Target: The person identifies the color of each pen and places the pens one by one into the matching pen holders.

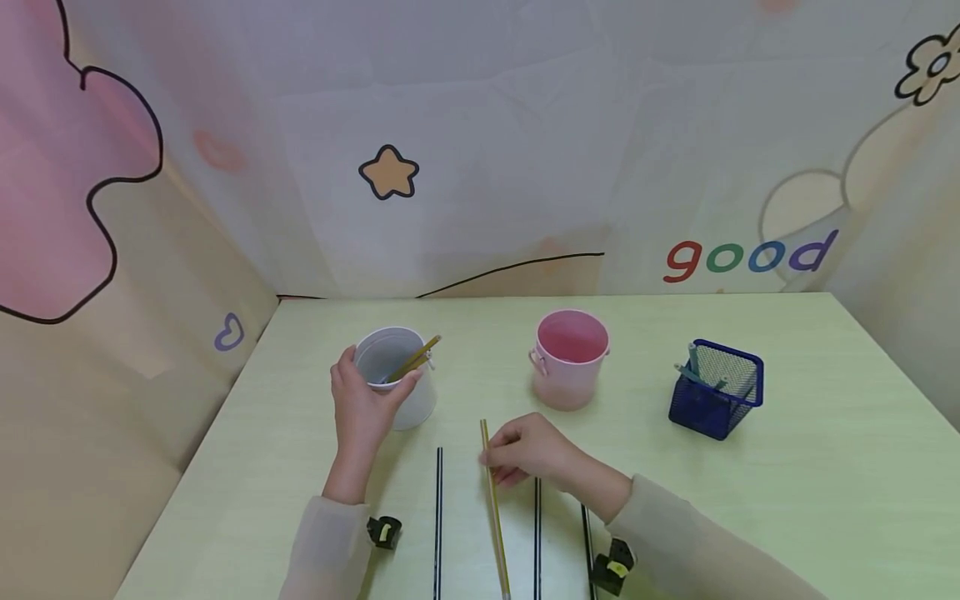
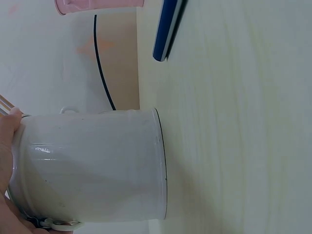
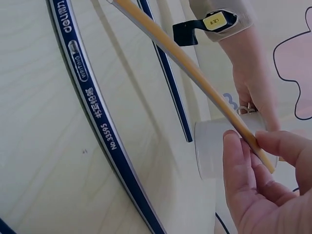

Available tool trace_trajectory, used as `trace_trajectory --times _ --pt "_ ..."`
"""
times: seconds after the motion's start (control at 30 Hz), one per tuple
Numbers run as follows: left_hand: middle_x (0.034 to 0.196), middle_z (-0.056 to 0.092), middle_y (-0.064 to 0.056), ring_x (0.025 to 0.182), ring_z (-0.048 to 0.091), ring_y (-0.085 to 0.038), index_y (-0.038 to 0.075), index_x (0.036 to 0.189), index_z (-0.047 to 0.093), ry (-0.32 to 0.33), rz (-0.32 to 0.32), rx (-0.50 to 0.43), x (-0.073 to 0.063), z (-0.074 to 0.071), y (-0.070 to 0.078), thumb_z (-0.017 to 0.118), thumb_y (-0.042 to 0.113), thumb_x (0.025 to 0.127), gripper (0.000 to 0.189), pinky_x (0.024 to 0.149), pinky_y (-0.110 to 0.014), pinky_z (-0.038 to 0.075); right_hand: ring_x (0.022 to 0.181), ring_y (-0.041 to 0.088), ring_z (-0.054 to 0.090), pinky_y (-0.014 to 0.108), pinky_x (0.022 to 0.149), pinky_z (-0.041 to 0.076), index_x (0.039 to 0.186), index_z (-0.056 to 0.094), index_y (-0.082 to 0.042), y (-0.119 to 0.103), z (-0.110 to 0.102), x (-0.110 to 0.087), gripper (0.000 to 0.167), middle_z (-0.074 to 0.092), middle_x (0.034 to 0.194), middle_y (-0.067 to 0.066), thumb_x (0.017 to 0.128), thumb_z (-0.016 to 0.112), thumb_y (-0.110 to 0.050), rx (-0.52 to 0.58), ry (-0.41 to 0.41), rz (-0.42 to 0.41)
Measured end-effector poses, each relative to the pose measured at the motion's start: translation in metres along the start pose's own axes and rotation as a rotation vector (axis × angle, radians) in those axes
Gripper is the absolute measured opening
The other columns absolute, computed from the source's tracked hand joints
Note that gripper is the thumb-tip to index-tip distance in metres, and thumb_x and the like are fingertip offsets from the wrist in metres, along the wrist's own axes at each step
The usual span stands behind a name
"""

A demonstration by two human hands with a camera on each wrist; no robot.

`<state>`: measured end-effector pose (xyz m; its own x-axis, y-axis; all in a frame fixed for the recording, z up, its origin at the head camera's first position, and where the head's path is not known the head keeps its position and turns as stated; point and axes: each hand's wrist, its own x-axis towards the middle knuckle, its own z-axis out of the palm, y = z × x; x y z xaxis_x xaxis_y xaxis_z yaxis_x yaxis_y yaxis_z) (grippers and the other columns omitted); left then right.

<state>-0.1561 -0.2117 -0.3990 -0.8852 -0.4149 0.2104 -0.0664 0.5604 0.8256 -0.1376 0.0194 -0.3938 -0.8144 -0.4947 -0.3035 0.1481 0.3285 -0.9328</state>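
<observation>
I've got the left hand (image 1: 365,408) hooked on the rim of the white bucket (image 1: 414,408), thumb on one side and fingers on the other. A couple of yellow pencils (image 1: 411,360) poke out of it, leaning right. The right hand (image 1: 534,450) is pinching another one, the loose yellow pencil (image 1: 497,521), near its top end, so that grip's pretty narrow. From here I see it slanting over the tabletop (image 1: 810,483) between two dark pencils (image 1: 438,517), with a third dark one over by the right wrist. The right wrist cam even gives me "WRITING" printed on one. Pink bucket's (image 1: 572,375) just beyond the right hand, and a blue mesh basket (image 1: 708,412) with bluish sticks (image 1: 694,362) sits off to the right.
</observation>
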Motion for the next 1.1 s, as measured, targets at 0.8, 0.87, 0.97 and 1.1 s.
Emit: trace_trajectory --times 0.8,0.87,0.97,1.1 --pt "0.134 0.035 -0.023 0.123 0.039 -0.037 -0.003 0.144 0.023 -0.011 -0.027 -0.002 0.000 0.000 -0.004 0.081 0.037 0.073 0.100 0.102 -0.054 0.040 0.060 0.011 0.063 0.038 0.066 0.058 0.090 0.063 0.011 -0.021 0.004 -0.015 0.018 0.068 0.073 0.007 0.084 0.068 -0.005 0.043 -0.013 -0.094" --pt "0.134 0.035 -0.023 0.123 0.039 -0.037 -0.003 0.143 0.023 -0.011 -0.024 -0.006 0.000 0.001 -0.003 0.081 0.037 0.073 0.100 0.101 -0.054 0.040 0.061 0.012 0.063 0.037 0.066 0.058 0.089 0.064 0.010 -0.023 0.005 -0.016 0.017 0.067 0.072 0.007 0.083 0.069 -0.005 0.027 0.011 -0.092" --pt "0.133 0.035 -0.023 0.123 0.039 -0.037 -0.003 0.143 0.023 -0.010 -0.018 -0.008 0.001 0.001 -0.003 0.081 0.036 0.073 0.100 0.101 -0.054 0.040 0.061 0.014 0.064 0.036 0.064 0.058 0.087 0.064 0.008 -0.026 0.007 -0.018 0.015 0.067 0.072 0.007 0.083 0.069 -0.006 0.000 0.067 -0.098" --pt "0.133 0.035 -0.022 0.123 0.039 -0.037 -0.003 0.143 0.023 -0.008 -0.012 -0.001 0.001 0.001 -0.002 0.081 0.037 0.073 0.099 0.101 -0.054 0.041 0.061 0.016 0.065 0.034 0.062 0.058 0.085 0.065 0.006 -0.029 0.010 -0.021 0.014 0.068 0.072 0.008 0.083 0.070 -0.007 -0.022 0.128 -0.131"
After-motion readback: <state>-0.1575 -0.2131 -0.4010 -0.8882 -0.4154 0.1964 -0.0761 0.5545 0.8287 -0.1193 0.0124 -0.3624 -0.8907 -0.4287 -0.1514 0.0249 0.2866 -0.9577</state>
